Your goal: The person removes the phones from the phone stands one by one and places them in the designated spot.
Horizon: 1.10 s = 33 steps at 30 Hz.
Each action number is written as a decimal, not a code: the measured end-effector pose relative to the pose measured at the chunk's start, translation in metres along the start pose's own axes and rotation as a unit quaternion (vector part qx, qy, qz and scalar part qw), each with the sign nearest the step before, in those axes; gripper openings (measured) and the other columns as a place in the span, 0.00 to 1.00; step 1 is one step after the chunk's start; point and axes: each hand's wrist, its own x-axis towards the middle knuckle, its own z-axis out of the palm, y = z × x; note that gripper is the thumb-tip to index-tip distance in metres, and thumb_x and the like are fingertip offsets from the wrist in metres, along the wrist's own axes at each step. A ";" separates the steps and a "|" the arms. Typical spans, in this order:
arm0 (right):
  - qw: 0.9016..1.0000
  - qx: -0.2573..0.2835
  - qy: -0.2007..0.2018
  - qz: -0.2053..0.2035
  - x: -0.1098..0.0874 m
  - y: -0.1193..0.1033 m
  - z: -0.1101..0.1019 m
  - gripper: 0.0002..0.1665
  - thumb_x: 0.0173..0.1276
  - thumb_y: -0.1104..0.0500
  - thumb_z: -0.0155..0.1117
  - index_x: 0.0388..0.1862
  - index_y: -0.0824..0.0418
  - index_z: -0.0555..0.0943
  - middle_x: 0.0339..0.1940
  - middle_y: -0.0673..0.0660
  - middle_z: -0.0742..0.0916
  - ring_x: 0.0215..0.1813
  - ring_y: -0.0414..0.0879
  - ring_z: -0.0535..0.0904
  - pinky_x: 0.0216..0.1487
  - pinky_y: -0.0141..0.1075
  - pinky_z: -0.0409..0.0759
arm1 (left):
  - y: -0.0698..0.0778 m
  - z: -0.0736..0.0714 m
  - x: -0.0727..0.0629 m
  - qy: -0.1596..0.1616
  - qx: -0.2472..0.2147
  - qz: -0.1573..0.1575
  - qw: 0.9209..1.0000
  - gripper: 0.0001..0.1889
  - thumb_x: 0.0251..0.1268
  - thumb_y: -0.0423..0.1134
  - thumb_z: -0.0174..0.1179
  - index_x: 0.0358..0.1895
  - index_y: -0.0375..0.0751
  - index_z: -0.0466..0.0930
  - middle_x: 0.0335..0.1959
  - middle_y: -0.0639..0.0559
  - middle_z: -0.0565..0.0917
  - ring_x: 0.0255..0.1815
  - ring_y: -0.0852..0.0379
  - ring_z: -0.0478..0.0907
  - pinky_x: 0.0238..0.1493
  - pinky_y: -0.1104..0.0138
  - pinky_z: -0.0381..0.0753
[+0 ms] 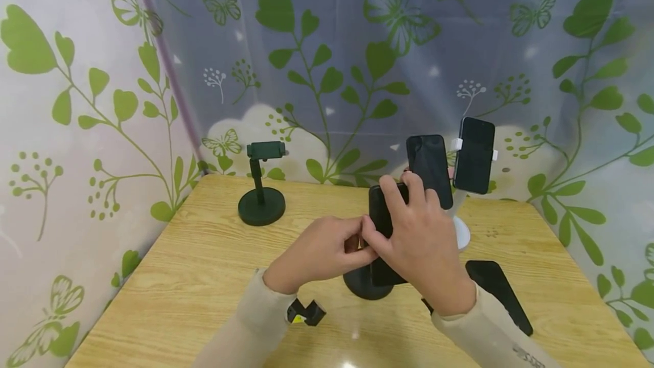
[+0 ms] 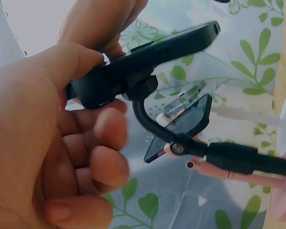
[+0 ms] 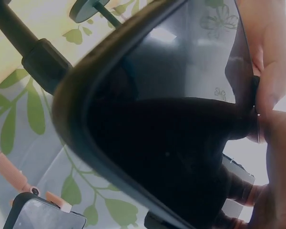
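Observation:
A black phone (image 1: 379, 212) is seated in the clamp of a black phone stand, whose round base (image 1: 369, 287) rests on the table. My left hand (image 1: 319, 251) pinches the clamp's end (image 2: 93, 88) at the phone's left edge, thumb above and index finger beneath. Below the clamp, the stand's curved neck (image 2: 148, 121) runs to its post. My right hand (image 1: 421, 234) grips the phone from the right, fingers over its upper part and thumb at the left edge near my left fingertips. The right wrist view shows the phone's glossy dark screen (image 3: 171, 67) close up.
A dark green phone stand (image 1: 260, 207) with a bare clamp stands at the back left. Behind my right hand, a pink stand (image 2: 219, 172) and a white stand (image 1: 462, 234) each carry a phone. Another dark phone (image 1: 501, 295) lies on the wooden table (image 1: 168, 294) at right.

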 end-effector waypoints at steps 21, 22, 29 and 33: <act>1.000 0.026 -0.017 -0.001 0.001 0.005 0.000 0.39 0.65 0.38 0.70 0.65 0.59 0.72 0.57 0.70 0.76 0.29 0.63 0.76 0.16 0.45 0.75 | -0.011 0.009 0.005 -0.028 -0.076 0.000 0.997 0.27 0.77 0.48 0.61 0.13 0.51 0.68 0.09 0.63 0.62 0.08 0.65 0.54 0.16 0.72 0.57; 0.999 0.028 -0.015 -0.001 0.001 0.005 0.000 0.38 0.65 0.39 0.69 0.65 0.59 0.72 0.57 0.70 0.76 0.29 0.63 0.76 0.16 0.44 0.74 | -0.012 0.009 0.005 -0.025 -0.074 0.002 0.997 0.27 0.77 0.48 0.61 0.13 0.51 0.68 0.09 0.63 0.62 0.08 0.65 0.55 0.16 0.72 0.58; 0.999 0.033 -0.008 0.001 0.001 0.006 0.000 0.37 0.65 0.41 0.68 0.65 0.59 0.72 0.56 0.70 0.76 0.28 0.62 0.74 0.15 0.44 0.74 | -0.011 0.007 0.004 0.015 -0.051 0.008 0.999 0.09 0.73 0.52 0.65 0.35 0.56 0.79 0.26 0.68 0.78 0.23 0.70 0.73 0.27 0.71 0.75; 0.999 0.032 -0.008 0.003 0.001 0.007 0.000 0.38 0.65 0.40 0.69 0.66 0.59 0.72 0.57 0.70 0.76 0.28 0.62 0.75 0.15 0.44 0.74 | -0.003 0.003 0.003 0.018 -0.076 0.001 0.997 0.07 0.74 0.49 0.65 0.46 0.55 0.79 0.36 0.67 0.83 0.30 0.70 0.77 0.30 0.70 0.78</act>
